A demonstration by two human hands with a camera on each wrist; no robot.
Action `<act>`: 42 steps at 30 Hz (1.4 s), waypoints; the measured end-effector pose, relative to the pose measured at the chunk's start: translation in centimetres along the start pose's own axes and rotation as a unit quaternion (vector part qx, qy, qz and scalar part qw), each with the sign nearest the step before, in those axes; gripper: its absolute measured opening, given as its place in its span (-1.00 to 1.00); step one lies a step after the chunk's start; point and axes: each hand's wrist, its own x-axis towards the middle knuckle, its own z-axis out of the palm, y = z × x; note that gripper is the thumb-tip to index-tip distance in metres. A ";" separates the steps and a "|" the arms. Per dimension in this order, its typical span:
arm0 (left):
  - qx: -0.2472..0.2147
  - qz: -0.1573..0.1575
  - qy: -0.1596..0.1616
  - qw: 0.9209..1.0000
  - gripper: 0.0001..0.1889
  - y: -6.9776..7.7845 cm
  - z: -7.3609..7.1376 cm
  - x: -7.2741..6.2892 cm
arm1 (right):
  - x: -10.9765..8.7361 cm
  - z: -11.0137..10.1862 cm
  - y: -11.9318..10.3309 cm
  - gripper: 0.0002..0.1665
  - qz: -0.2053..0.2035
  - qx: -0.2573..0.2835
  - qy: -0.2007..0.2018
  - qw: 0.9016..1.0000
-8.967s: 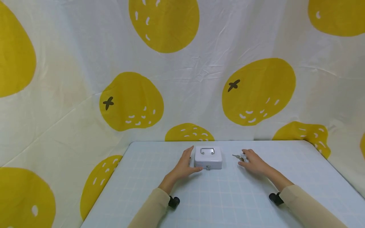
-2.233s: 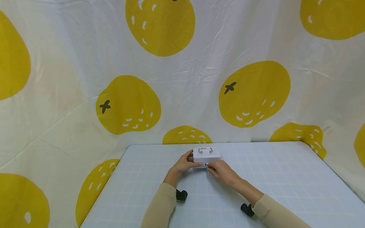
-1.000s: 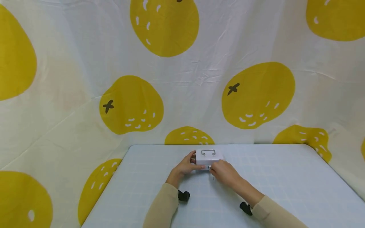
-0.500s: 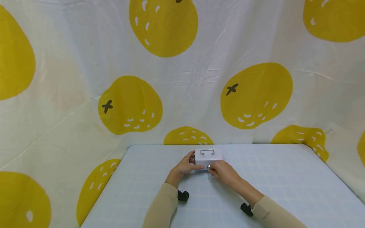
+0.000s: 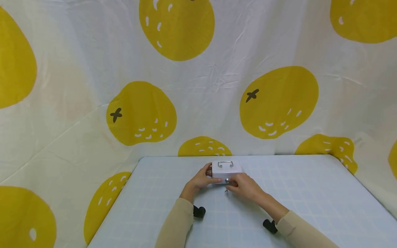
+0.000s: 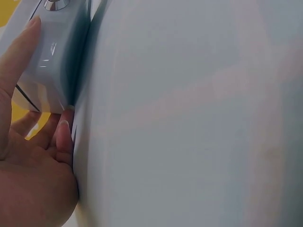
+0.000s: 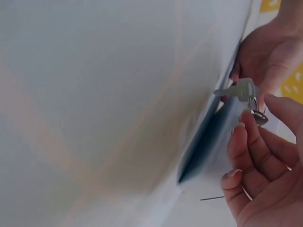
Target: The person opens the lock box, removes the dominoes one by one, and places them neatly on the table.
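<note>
White rectangular box with silver wire handle: upright on pale blue checked table, near its far edge.
Box axis: long side left to right; round silver lock faces the person.
Hanging silver key: blade points down.
Left hand: grips box's left end, thumb on front.
Right hand: fingertips at second silver key; whether pinching, cannot tell.

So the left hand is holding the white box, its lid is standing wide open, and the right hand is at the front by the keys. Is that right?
Not quite: the lid isn't open. The head view shows it down on the white box. The left hand is holding the box, and the right hand is at the front by the keys.
</note>
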 end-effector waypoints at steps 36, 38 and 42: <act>0.002 -0.013 0.014 1.000 -0.03 0.1 0.3 -0.2 | 0.0 1.7 -0.6 -0.70 0.047 0.100 -0.010 0.994; -0.001 -0.014 0.014 1.000 -0.01 0.2 0.3 -0.3 | 0.0 1.7 -0.8 -0.70 0.038 0.052 -0.002 0.998; -0.003 -0.013 0.012 1.000 0.00 0.3 0.2 -0.2 | -0.1 1.7 -1.2 -0.71 0.021 -0.022 0.021 0.999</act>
